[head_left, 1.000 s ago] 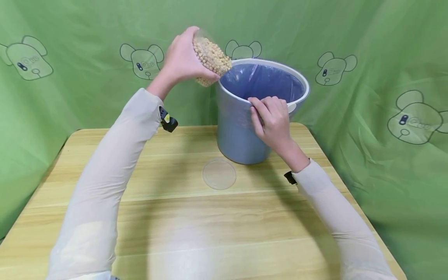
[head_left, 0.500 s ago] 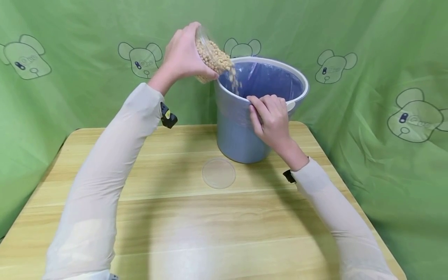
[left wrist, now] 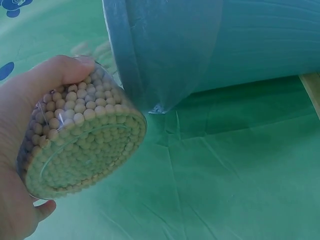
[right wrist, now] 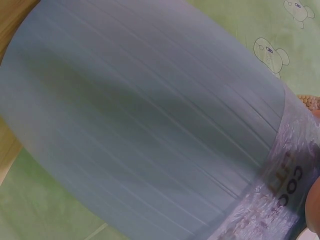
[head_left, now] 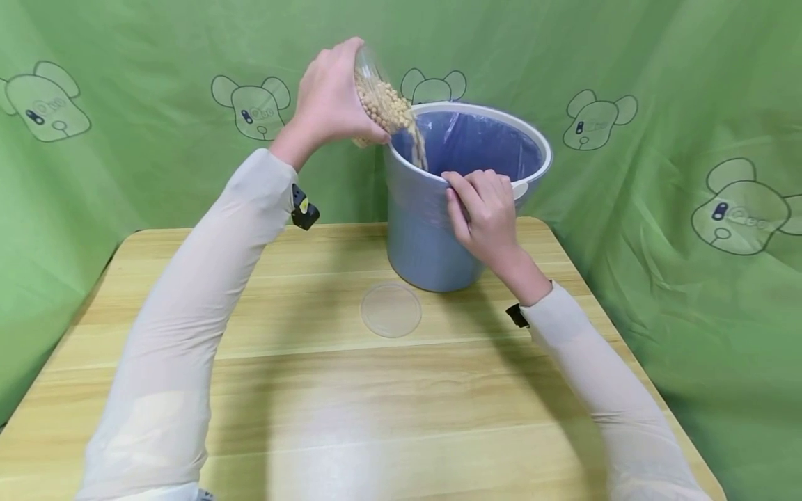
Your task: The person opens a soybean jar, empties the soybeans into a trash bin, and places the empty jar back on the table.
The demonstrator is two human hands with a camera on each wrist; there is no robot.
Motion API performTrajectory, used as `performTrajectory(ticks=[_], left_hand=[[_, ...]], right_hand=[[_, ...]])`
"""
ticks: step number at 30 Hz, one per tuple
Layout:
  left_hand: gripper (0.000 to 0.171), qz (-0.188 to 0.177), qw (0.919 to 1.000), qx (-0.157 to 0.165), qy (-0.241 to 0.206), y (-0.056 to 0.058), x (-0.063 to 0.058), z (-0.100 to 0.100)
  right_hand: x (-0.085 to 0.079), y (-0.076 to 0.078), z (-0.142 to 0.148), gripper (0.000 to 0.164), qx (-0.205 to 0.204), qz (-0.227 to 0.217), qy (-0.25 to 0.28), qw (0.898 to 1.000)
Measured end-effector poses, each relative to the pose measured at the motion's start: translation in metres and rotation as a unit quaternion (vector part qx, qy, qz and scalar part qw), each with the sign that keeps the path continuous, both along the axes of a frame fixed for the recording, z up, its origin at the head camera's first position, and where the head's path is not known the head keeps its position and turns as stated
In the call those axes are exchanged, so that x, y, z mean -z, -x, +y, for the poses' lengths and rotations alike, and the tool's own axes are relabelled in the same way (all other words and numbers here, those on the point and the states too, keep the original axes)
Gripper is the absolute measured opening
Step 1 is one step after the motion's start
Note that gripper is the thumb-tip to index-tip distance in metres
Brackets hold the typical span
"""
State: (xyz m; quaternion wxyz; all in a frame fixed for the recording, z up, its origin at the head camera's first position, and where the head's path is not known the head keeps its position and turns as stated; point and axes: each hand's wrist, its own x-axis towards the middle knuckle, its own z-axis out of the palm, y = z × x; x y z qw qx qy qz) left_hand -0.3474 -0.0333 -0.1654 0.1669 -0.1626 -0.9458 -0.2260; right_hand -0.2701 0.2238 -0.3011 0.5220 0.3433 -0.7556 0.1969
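My left hand [head_left: 331, 97] grips a clear plastic jar [left wrist: 87, 132] of round beige soybeans, tipped over the left rim of a blue-grey trash can [head_left: 429, 236]. A stream of soybeans [head_left: 418, 145] falls from the jar's mouth into the can. In the left wrist view the jar's round base faces the camera, and beans still fill much of it. My right hand [head_left: 485, 216] holds the near rim, fingers over the edge and thumb outside. A plastic bag [head_left: 501, 136] lines the can, its edge folded over the outside. The can's bottom inside is hidden.
A clear round lid [head_left: 391, 310] lies flat on the wooden table [head_left: 313, 403] in front of the can. Green cloth [head_left: 501, 42] printed with cartoon bear heads hangs behind and on both sides.
One second ago no beans were falling; now they pour into the can. My left hand has tilted the jar further and risen slightly. The right hand stays on the rim.
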Motion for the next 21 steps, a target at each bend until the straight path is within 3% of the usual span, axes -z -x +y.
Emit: performTrajectory(ticks=[21], left_hand=[[0.138, 0.040, 0.9962, 0.009, 0.078, -0.0010, -0.0029, 0.0023]], right_hand=[[-0.0010, -0.0004, -0.0009, 0.025, -0.007, 0.002, 0.002, 1.000]])
